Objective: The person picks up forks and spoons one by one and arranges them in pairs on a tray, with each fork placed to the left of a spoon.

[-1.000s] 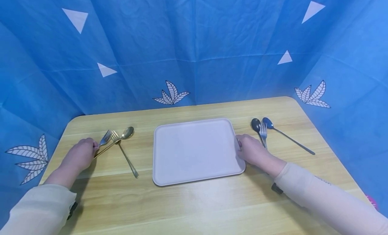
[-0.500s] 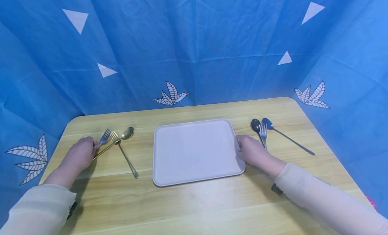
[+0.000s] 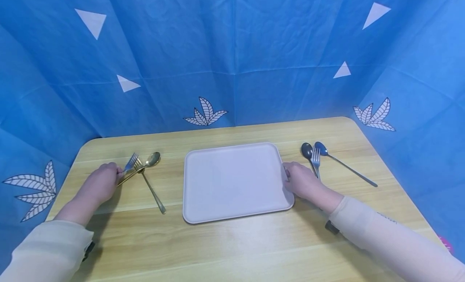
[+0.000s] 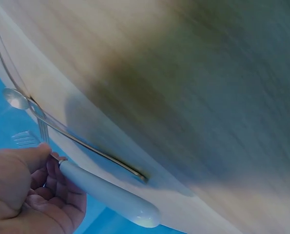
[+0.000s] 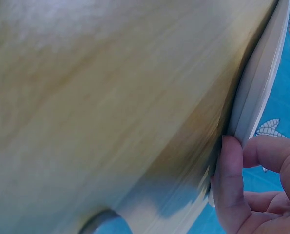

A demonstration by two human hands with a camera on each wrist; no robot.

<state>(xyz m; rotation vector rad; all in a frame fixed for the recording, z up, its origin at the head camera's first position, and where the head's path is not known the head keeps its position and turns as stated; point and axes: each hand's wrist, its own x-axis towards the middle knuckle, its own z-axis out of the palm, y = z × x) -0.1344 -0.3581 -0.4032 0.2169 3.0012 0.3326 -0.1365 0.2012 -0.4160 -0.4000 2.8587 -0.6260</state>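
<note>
My left hand [image 3: 101, 183] pinches a fork [image 3: 131, 162] by its neck. In the left wrist view, the fork's thick pale handle [image 4: 106, 192] sticks out past the fingers. Beside that hand, a gold spoon [image 3: 153, 159] lies across a gold-toned fork [image 3: 152, 191] on the table. At the centre lies a pale rectangular tray [image 3: 236, 183]. My right hand [image 3: 303, 180] grips the tray's right edge, and in the right wrist view thumb and finger meet on the tray rim [image 5: 257, 83]. The held fork's handle is hidden in the head view.
To the right of the tray lie a black spoon [image 3: 306, 149], a silver fork [image 3: 316, 157] and a dark blue spoon [image 3: 345, 164], close together. The wooden table [image 3: 232, 249] has rounded far corners. A blue printed cloth [image 3: 232, 51] hangs behind it.
My left hand has shifted slightly right with the fork, bringing its tines close to the gold-toned fork's tines. The right hand and the tray have stayed put.
</note>
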